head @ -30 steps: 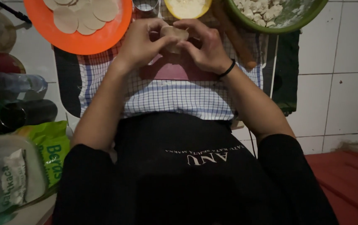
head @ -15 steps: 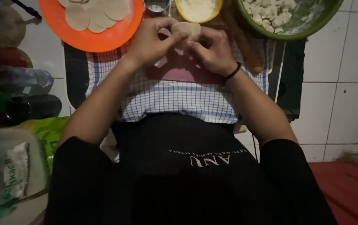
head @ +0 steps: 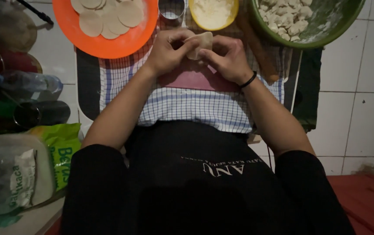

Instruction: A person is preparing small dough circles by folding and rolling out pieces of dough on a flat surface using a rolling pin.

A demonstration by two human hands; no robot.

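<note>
Pale dough, a small folded round, sits pinched between both hands above a pink board. The left hand has its fingers curled nearly shut, thumb and forefinger closed on the left edge of the dough. The right hand mirrors it, fingers bent close together and gripping the right edge; a black band circles that wrist. Whether anything lies inside the fold cannot be told.

Under the board lies a checked cloth in blue, white and red, spread over a dark mat on a white tiled floor.

Beyond the hands stand the containers. An orange plate at upper left holds a heap of flat dough discs, overlapping one another. Just right of it stands a small metal ring cutter, its inside dark. Next comes a yellow bowl with white flour in it. At upper right a green bowl, dusted white inside, holds many small pale lumps. A wooden rolling pin lies slantwise between the yellow and green bowls, near the right hand.

Off to the left, in shadow, lie dark bottles, a green packet and a clear bag on a pale tray.
</note>
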